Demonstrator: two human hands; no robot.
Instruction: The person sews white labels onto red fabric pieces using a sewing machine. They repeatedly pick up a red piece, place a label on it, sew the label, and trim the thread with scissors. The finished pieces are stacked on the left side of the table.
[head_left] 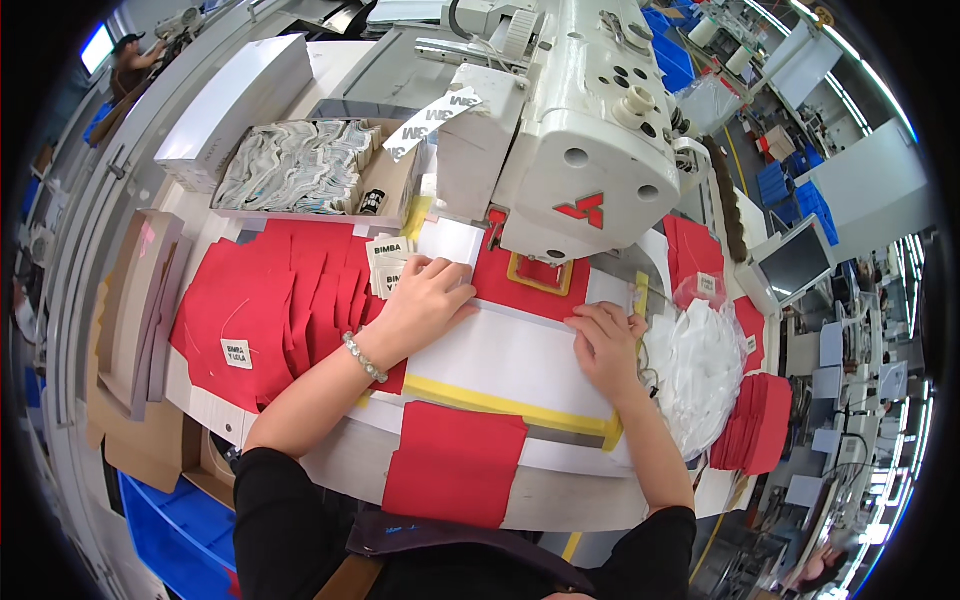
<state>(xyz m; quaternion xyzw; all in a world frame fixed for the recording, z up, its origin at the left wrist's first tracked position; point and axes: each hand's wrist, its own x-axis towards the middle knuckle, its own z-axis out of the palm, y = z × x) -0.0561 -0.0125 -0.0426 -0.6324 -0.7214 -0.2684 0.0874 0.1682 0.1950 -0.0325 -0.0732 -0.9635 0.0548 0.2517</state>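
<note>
Left hand [432, 298], right hand [606, 343] flank red panel [493, 284] under sewing machine [590, 150]; fingers curled, grip unclear. Likely aligning; next move needs panel flat.

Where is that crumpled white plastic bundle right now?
In the head view, the white plastic bundle is on the right side, just right of the person's right hand and forearm, with a stack of red pieces at its lower right.

One framed red panel [488, 282], one yellow frame [541, 289], one bracelet [363, 357]
</note>
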